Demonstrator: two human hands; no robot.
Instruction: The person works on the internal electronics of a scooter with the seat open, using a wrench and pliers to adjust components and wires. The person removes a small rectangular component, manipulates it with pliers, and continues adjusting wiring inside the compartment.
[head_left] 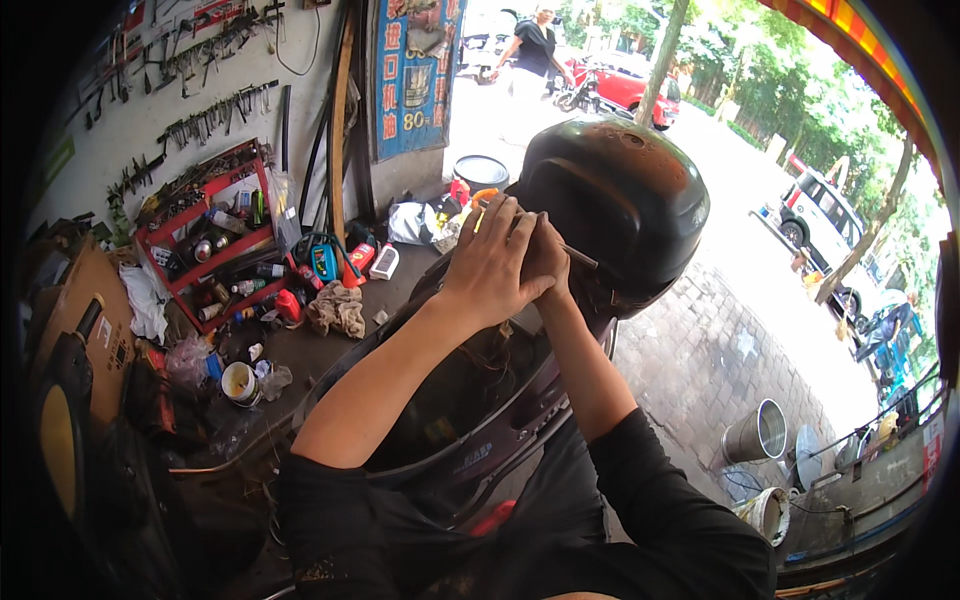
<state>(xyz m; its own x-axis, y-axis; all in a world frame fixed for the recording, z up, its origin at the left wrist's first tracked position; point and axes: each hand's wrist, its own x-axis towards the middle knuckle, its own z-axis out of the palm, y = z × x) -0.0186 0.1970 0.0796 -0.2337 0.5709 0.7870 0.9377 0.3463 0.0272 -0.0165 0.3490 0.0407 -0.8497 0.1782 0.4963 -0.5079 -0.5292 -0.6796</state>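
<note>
Left hand (488,258) lies over right hand (545,262), pressed together, just left of the black top box (618,205). Metal rod (582,256) sticks out beside the right hand, in front of the box's lower left side. Grip hidden; can't tell what either clamps. Risk: uneven pushing could make the rod slip, scratching the box or banging knuckles.

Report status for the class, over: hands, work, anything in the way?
Left hand against right hand, grips hidden. Thin rod juts out beside right hand. Rounded black case close by; contact with rod unclear.
</note>
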